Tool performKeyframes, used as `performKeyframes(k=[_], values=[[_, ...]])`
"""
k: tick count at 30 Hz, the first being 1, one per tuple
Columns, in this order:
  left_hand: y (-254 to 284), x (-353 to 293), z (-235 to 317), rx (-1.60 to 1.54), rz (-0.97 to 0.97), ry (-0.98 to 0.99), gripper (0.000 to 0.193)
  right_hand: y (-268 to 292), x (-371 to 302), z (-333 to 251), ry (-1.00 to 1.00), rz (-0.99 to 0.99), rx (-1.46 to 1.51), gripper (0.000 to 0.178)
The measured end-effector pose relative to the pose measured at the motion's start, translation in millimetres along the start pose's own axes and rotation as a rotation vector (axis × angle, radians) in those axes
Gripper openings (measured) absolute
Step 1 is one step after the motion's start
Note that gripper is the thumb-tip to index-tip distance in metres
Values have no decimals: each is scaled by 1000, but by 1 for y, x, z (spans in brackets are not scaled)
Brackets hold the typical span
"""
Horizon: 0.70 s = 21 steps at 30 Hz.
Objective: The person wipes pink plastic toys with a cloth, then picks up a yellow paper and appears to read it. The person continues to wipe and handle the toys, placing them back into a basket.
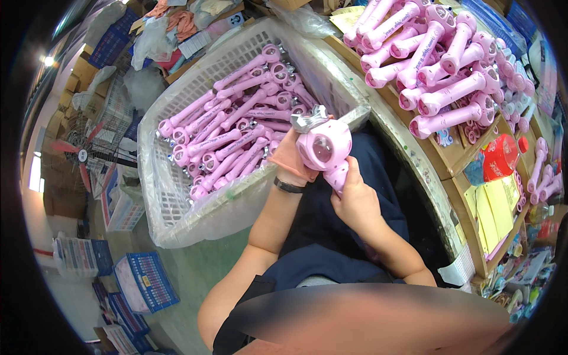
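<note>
A pink toy wand (336, 141) is held up over my lap, its round head with a clear window turned up toward me. Silver-grey, shiny trim sits at the top of that head. My left hand (287, 155), partly covered by a salmon-pink cloth or glove, grips the head from the left side; most of its fingers are hidden behind the toy. Lower down, my right hand (360, 202) is wrapped round the handle. Just beyond my left hand, many similar pink wands (228, 121) lie heaped in a white plastic crate (155, 204) with a clear liner.
On the workbench (435, 192) at the right, more pink wands (452, 97) are piled. Nearer on it are a red-labelled bottle (502, 158) and yellow sheets (494, 210). A fan (81, 155) stands at the left, and a blue basket (158, 290) sits on the floor.
</note>
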<state>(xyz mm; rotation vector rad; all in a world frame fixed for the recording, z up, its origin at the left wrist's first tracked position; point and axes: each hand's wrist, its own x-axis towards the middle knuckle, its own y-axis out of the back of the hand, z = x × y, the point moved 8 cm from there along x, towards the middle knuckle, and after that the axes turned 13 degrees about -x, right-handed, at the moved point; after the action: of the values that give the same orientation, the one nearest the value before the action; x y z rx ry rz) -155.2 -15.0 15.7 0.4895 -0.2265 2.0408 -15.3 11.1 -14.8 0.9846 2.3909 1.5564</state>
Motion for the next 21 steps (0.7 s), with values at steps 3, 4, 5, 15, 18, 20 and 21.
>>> performKeyframes(k=[3,4,5,15,18,20,21], values=[[0,-1,-2,-389,-31,178,38,-1,8,7,58,-135,403,63],[-9,-1,7,-602,-84,123,41,-15,8,6,43,-365,688,62],[-21,0,10,-963,-163,179,44,-26,4,2,24,-599,970,61],[11,-24,-67,-1214,549,478,79,-27,13,28,-116,-234,496,60],[18,-21,-45,-887,375,216,64,-22,9,22,-144,-239,188,55],[25,-18,-29,-639,354,80,52,-17,8,15,-149,-222,183,48],[28,-16,-19,-512,343,11,47,-17,5,12,-161,-242,150,47]])
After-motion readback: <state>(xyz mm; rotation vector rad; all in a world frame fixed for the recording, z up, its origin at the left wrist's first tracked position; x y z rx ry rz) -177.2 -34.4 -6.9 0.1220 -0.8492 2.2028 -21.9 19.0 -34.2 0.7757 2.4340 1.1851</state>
